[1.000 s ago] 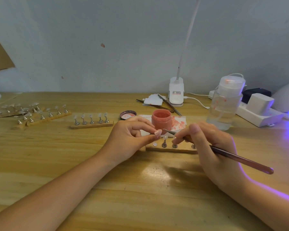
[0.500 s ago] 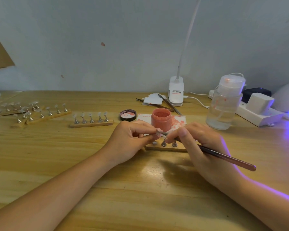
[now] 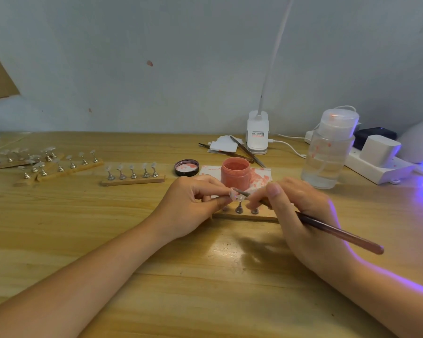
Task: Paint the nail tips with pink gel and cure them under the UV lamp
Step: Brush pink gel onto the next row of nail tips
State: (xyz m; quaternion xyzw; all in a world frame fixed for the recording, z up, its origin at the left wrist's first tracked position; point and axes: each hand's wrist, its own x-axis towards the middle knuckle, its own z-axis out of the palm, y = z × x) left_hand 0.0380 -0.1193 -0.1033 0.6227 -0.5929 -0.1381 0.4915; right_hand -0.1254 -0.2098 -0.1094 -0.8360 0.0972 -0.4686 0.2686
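Both hands are working just in front of the pink gel jar (image 3: pixel 235 175): the left hand (image 3: pixel 191 211) is pinching a nail tip (image 3: pixel 239 197) on its stand, while the right hand (image 3: pixel 300 215) fingers are gripping the brush (image 3: pixel 340 234), whose bristles are touching that tip.

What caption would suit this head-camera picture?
Left hand steadies a nail tip on its stand while right hand applies pink gel with a brush.
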